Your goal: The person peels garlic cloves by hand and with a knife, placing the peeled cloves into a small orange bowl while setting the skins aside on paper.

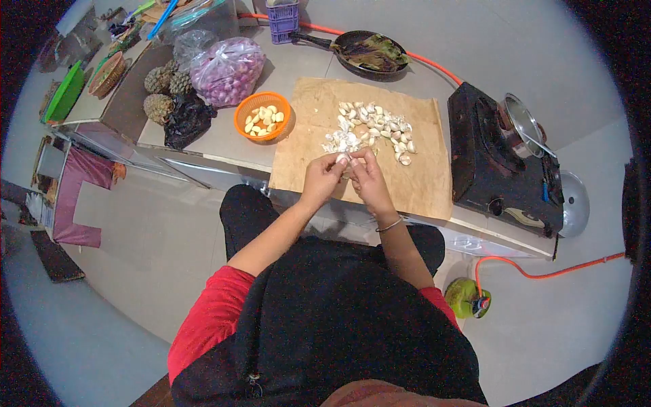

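Note:
Both my hands meet over the front part of a brown paper sheet point(420, 183). Between their fingertips is a pale garlic clove point(343, 157). My left hand point(324, 178) pinches it from the left, and my right hand point(369, 178), with a bracelet at the wrist, from the right. Just beyond the fingers lies a pile of white garlic skins point(344, 140). Unpeeled garlic cloves point(390, 125) are spread behind and to the right of it. An orange basket point(285, 122) at the paper's left edge holds peeled cloves point(265, 120).
A black stove point(475, 176) with a metal pot point(521, 125) stands at right, and a pan point(371, 55) behind the paper. At left are a bag of shallots point(229, 71), a black plastic bag point(186, 122) and pinecone-like fruits point(159, 80). An orange hose point(434, 64) runs behind.

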A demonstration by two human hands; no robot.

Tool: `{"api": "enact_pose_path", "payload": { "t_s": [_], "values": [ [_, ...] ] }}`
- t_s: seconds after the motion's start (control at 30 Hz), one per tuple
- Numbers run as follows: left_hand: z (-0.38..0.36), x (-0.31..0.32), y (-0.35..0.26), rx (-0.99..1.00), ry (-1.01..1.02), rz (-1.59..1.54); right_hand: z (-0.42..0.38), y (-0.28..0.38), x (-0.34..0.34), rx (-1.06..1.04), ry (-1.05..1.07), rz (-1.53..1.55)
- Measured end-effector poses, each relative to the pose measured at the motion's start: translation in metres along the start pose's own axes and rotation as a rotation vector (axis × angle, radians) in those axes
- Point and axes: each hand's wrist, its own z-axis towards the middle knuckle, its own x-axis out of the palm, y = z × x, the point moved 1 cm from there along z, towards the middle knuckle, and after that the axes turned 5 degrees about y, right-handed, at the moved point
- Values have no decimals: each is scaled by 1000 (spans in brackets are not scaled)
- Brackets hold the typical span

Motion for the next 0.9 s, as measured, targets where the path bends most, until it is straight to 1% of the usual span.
{"api": "enact_pose_path", "payload": {
  "t_s": [0.1, 0.13, 0.2, 0.23, 0.3, 0.33, 0.4, 0.43, 0.5, 0.53, 0.6, 0.63, 0.7, 0.73, 0.8, 0.83, 0.9],
  "values": [
    [6, -9, 0, -228, 219, -318, 5, -13, 1, -201, -26, -22],
    [9, -12, 5, -298, 262, -389, 6, -16, 1, -245, -48, -75],
    [8, -12, 5, -296, 274, -360, 9, -20, 2, -331, -87, -183],
    [7, -12, 3, -296, 279, -346, 11, -24, 1, -339, -99, -201],
    [9, -9, 6, -222, 264, -294, 14, -26, 1, -358, -124, -235],
    [10, -9, 7, -184, 257, -267, 13, -24, 1, -322, -113, -185],
    [13, -15, 8, -199, 312, -261, 8, -16, 3, -246, -91, -82],
    [15, -20, 8, -209, 339, -257, 5, -8, 3, -196, -26, 78],
    [19, -27, 13, -216, 423, -438, -1, 5, 2, -95, 104, 395],
    [21, -28, 14, -215, 465, -530, 0, 5, 0, -89, 127, 413],
    [20, -27, 12, -244, 435, -572, 1, 4, -3, -77, 173, 449],
    [19, -27, 11, -260, 420, -593, 3, 0, -2, -198, 106, 269],
    [25, -28, 24, -329, 373, -835, 9, -10, 6, -430, -27, -95],
    [28, -28, 31, -362, 347, -957, 5, -7, 8, -419, -53, -252],
    [30, -30, 42, -403, 341, -1058, -6, 4, 11, -391, -104, -565],
    [31, -32, 44, -423, 337, -1109, -6, 7, 11, -373, -125, -578],
    [32, -37, 43, -464, 362, -1082, -5, 11, 8, -334, -166, -600]
  ]
}}
